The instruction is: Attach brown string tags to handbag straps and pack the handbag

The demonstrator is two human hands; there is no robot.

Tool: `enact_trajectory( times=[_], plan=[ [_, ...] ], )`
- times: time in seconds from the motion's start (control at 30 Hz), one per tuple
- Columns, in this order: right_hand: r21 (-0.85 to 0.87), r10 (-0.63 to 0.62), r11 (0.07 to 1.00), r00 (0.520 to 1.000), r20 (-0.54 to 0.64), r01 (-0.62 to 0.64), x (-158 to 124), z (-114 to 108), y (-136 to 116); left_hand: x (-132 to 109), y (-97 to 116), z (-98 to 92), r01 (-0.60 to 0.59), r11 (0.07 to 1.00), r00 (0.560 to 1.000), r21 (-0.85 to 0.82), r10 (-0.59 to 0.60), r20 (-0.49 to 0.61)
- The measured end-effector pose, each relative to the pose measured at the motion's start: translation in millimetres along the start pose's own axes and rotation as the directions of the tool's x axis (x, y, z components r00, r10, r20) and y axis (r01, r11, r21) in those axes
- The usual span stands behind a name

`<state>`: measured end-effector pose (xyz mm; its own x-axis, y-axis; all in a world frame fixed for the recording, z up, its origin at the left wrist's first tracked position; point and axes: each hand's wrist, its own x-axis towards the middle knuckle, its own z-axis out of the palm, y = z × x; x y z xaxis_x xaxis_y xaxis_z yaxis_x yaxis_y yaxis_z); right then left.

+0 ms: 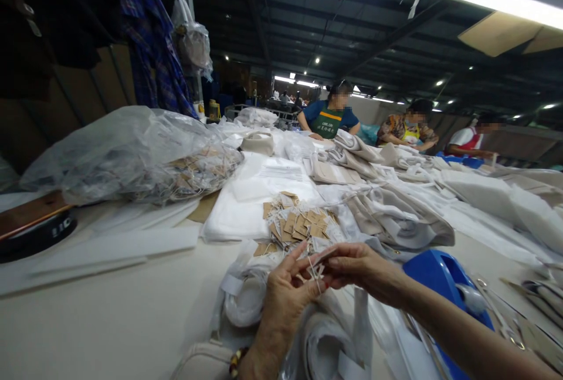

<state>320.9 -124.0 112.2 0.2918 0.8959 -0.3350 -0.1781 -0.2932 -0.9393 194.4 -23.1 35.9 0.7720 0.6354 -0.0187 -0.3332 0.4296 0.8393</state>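
Note:
My left hand (285,289) and my right hand (363,267) meet at the middle of the table, fingers bent and close together. A thin white string (313,270) loops across the fingers of my left hand. My right hand pinches a small pale hang tag (326,253), partly hidden by the fingers. Just beyond my hands lies a loose pile of brown hang tags (303,224) with white strings. Below them is a rolled pale fabric item (328,342) in clear wrap with a white paper band. Another wrapped roll (246,301) sits to the left of my left wrist.
A blue tape dispenser (440,286) stands at right, near scissors (505,324). A large plastic bag (127,151) of tags lies at left, behind a black round object (37,233). Folded beige fabric pieces (396,216) cover the far table, where several people work.

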Motion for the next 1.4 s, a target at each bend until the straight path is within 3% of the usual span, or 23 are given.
enact_trajectory(
  times=[0.13,0.27,0.4,0.6,0.73,0.9,1.0,1.1,1.27,1.4],
  plan=[
    [-0.213,-0.117,0.973,0.987,-0.112,0.092,7.1,6.3,5.6,3.1,-2.3,-2.6,-0.047,0.997,0.996,-0.053,0.043,-0.078],
    [-0.407,-0.153,0.905,0.987,-0.043,0.123,11.4,14.1,-2.6,0.1,7.8,3.0,-0.062,0.975,0.989,-0.214,0.031,-0.143],
    [-0.607,-0.18,0.78,0.983,0.022,0.156,12.7,20.8,-12.8,-3.1,17.5,9.5,-0.073,0.931,0.976,-0.357,-0.008,-0.22],
    [-0.726,-0.152,0.672,0.987,0.06,0.148,10.3,26.4,-22.6,-2.2,19.1,12.0,-0.107,0.915,0.967,-0.389,0.006,-0.254],
    [-0.858,-0.206,0.46,0.967,0.148,0.229,8.2,34.6,-32.2,-3.2,18.1,11.0,-0.115,0.924,0.967,-0.364,0.021,-0.253],
    [-0.983,-0.126,0.105,0.982,0.139,0.153,10.2,51.9,-44.3,-4.8,14.5,6.6,-0.166,0.949,0.957,-0.269,0.089,-0.276],
    [-0.988,-0.089,0.012,0.985,0.15,0.151,12.7,57.5,-43.7,-4.7,14.3,4.9,-0.203,0.955,0.944,-0.218,0.131,-0.303],
    [-0.993,-0.119,0.069,0.989,0.089,0.098,14.6,57.5,-33.0,-4.5,15.6,4.9,-0.219,0.962,0.928,-0.163,0.154,-0.339],
    [-0.88,-0.304,0.468,0.95,-0.071,0.084,16.7,50.1,-5.5,-4.9,16.1,5.4,-0.193,0.975,0.924,-0.113,0.142,-0.355],
    [-0.655,-0.31,0.739,0.942,-0.125,0.157,23.0,35.7,6.5,-6.4,12.6,3.7,-0.214,0.976,0.91,0.038,0.213,-0.356]
  ],
)
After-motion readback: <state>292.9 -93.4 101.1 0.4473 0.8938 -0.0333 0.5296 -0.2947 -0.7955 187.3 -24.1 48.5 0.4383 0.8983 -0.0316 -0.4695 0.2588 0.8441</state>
